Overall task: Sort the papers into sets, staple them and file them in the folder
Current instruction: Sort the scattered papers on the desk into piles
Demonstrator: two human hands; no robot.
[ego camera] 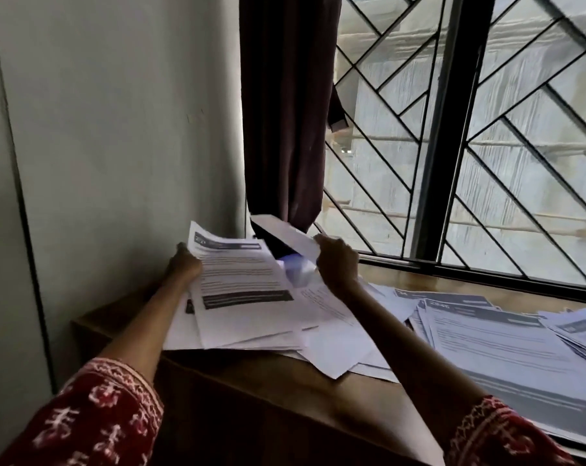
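Note:
My left hand (184, 265) grips the left edge of a bundle of printed sheets (243, 290) with dark header bars, held slightly lifted over the wooden table (251, 395). My right hand (337, 264) pinches a single white sheet (285, 235) that curls up and back above the bundle, near the curtain. More loose pages (335, 348) lie fanned under the bundle. A second spread pile of printed papers (503, 348) covers the table's right side. No stapler or folder shows.
A pale wall (116, 129) stands close on the left. A dark maroon curtain (285, 112) hangs behind the papers. A window with a black diagonal grille (486, 163) runs along the table's far edge. Red patterned sleeves cover both forearms.

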